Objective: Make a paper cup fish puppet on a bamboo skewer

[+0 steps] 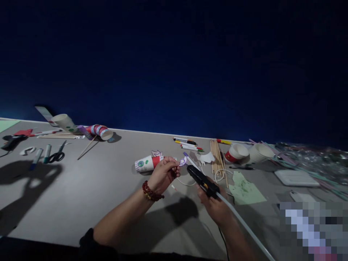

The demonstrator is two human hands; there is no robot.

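Observation:
Between the fingertips of my left hand (165, 171) is a small paper cutout (183, 160) with purple outlines. My right hand (214, 203) is wrapped round a black glue gun (199, 178), with a long white glue stick (244, 224) coming out of its back end. The gun's nozzle points at the cutout, close to it; whether they touch I cannot tell. Behind my left hand a decorated paper cup (145, 164) lies on its side, white with green marks and a red band. A spiky-edged paper piece (157, 153) sticks up by it.
Several markers (189, 145) and wooden sticks (216, 156) lie beyond my hands. Paper cups (236, 153) stand at the right, near a green paper sheet (246, 188). Scissors (57, 156), a striped red cup (100, 131) and more markers are on the left. A dark blue wall backs the table.

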